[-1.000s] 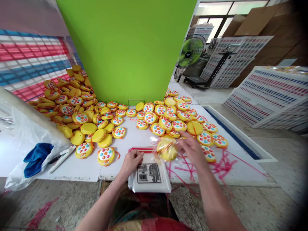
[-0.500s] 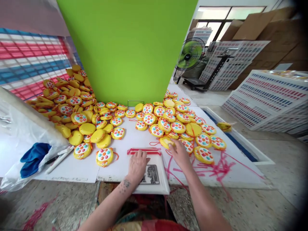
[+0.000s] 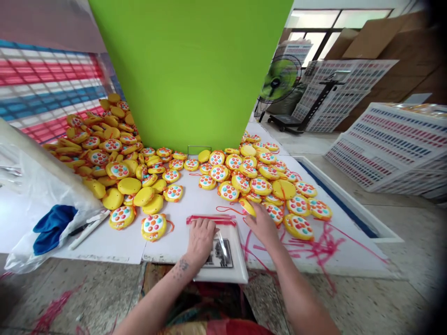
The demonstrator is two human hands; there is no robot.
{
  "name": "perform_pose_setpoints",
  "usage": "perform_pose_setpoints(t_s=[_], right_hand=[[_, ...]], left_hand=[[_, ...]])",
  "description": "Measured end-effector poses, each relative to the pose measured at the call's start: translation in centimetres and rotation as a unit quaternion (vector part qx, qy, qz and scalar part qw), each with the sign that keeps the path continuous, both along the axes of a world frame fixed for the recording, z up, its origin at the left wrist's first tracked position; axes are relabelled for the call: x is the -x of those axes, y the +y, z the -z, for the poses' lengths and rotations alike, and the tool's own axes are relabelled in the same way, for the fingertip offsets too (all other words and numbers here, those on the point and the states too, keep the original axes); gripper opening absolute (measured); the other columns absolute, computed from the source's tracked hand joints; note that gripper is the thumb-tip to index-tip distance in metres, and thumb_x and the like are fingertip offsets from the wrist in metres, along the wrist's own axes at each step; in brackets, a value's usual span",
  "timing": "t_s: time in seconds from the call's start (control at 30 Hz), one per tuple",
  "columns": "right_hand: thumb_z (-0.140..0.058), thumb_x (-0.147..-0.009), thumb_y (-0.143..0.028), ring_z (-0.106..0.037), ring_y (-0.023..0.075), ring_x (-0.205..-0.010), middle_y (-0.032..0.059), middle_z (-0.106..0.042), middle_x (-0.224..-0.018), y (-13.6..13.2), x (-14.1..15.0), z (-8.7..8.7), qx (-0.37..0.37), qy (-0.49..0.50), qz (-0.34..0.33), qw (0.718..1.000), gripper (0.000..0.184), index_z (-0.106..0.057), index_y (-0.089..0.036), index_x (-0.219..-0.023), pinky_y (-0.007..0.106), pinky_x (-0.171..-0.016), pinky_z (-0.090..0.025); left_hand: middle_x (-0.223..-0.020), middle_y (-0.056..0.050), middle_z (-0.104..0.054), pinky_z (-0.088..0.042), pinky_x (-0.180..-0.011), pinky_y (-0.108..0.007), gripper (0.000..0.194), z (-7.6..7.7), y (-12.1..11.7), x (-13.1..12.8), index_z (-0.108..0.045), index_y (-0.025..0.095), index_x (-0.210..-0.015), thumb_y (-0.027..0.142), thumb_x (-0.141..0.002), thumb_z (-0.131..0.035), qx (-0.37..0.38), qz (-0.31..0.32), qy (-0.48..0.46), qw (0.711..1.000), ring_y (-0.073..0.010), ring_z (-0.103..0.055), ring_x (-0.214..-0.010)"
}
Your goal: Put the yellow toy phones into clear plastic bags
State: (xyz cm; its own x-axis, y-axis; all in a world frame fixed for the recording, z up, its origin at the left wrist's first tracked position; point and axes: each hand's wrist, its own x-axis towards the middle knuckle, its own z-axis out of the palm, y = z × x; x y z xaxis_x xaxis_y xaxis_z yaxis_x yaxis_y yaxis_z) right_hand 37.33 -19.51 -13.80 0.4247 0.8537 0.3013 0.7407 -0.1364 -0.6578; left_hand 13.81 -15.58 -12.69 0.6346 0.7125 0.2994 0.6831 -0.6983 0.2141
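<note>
My left hand (image 3: 200, 236) lies on a stack of clear plastic bags (image 3: 226, 260) with a red strip at the top and a barcode label; its fingers curl on the top bag and lift a flap of film. My right hand (image 3: 262, 222) is closed on a yellow round toy (image 3: 247, 206), tilted up on its edge, at the near edge of the right pile. Many more yellow toys with coloured buttons (image 3: 260, 185) lie on the white board (image 3: 195, 197).
A bigger heap of the yellow toys (image 3: 104, 149) rises at the left. A green panel (image 3: 188, 70) stands behind. A plastic bag with blue cloth (image 3: 52, 223) lies at the left. Pink string scraps (image 3: 314, 239), a fan (image 3: 279, 79) and striped crates (image 3: 394, 139) are at the right.
The bagged toy that my right hand held a second ago has left it. My right hand then reached to the pile and took up a bare yellow toy. My left hand moved onto the bags.
</note>
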Motion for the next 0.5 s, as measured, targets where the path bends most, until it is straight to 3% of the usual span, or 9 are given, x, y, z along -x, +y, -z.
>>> perform_pose_setpoints(t_s=[0.1, 0.23, 0.37, 0.4, 0.43, 0.5], right_hand=[[-0.057, -0.072, -0.032, -0.053, 0.0313, -0.109, 0.0087, -0.062, -0.11, -0.3, -0.7, -0.2, -0.042, 0.239, 0.044, 0.969, 0.041, -0.059, -0.022, -0.111, 0.051, -0.098, -0.04], [-0.051, -0.074, -0.035, -0.062, 0.0261, -0.095, 0.0039, -0.066, -0.102, -0.5, -0.3, -1.1, -0.07, 0.411, 0.03, 0.908, 0.031, -0.057, -0.025, -0.103, 0.046, -0.078, -0.053], [-0.058, -0.074, -0.037, -0.066, 0.024, -0.085, 0.003, -0.069, -0.1, -0.7, 1.2, -2.7, -0.099, 0.636, -0.003, 0.766, 0.034, -0.056, -0.027, -0.106, 0.037, -0.062, -0.055], [-0.059, -0.075, -0.039, -0.067, 0.0231, -0.079, 0.0036, -0.069, -0.095, -0.8, 1.6, -3.1, -0.092, 0.66, -0.002, 0.745, 0.033, -0.056, -0.026, -0.105, 0.034, -0.057, -0.054], [-0.06, -0.075, -0.041, -0.067, 0.0217, -0.071, 0.0038, -0.07, -0.088, -0.8, 2.0, -3.4, -0.08, 0.672, -0.001, 0.736, 0.032, -0.057, -0.025, -0.103, 0.031, -0.052, -0.051], [-0.061, -0.075, -0.043, -0.063, 0.018, -0.057, 0.0027, -0.068, -0.077, -1.0, 2.7, -3.8, -0.05, 0.668, -0.013, 0.743, 0.032, -0.057, -0.025, -0.1, 0.026, -0.044, -0.046]], left_hand=[[-0.087, -0.005, -0.059, -0.038, -0.076, -0.037, 0.013, 0.2, 0.0, 0.1, -0.053, 0.018, -0.086, 0.023, -0.094, -0.044, 0.004, 0.003, -0.007, 1.0, -0.0223, -0.05, -0.082], [-0.092, -0.007, -0.061, -0.04, -0.078, -0.038, 0.013, 0.3, 0.0, 0.1, -0.054, 0.017, -0.097, 0.026, -0.093, -0.046, 0.019, -0.006, -0.027, 0.999, -0.0238, -0.052, -0.086], [-0.1, -0.01, -0.061, -0.041, -0.084, -0.042, 0.037, 0.4, 0.0, 0.1, -0.044, 0.015, -0.127, 0.03, -0.093, -0.046, 0.03, -0.008, -0.047, 0.998, -0.0259, -0.054, -0.093], [-0.101, -0.01, -0.062, -0.041, -0.085, -0.043, 0.042, 0.5, 0.0, 0.1, -0.041, 0.015, -0.131, 0.031, -0.093, -0.045, 0.035, -0.009, -0.052, 0.998, -0.0262, -0.054, -0.094], [-0.103, -0.011, -0.062, -0.041, -0.086, -0.044, 0.045, 0.5, 0.0, 0.1, -0.038, 0.014, -0.134, 0.032, -0.093, -0.044, 0.04, -0.01, -0.057, 0.998, -0.0265, -0.054, -0.096], [-0.107, -0.013, -0.061, -0.04, -0.088, -0.045, 0.053, 0.6, 0.0, 0.1, -0.03, 0.013, -0.14, 0.034, -0.093, -0.043, 0.05, -0.011, -0.068, 0.996, -0.0271, -0.054, -0.097]])
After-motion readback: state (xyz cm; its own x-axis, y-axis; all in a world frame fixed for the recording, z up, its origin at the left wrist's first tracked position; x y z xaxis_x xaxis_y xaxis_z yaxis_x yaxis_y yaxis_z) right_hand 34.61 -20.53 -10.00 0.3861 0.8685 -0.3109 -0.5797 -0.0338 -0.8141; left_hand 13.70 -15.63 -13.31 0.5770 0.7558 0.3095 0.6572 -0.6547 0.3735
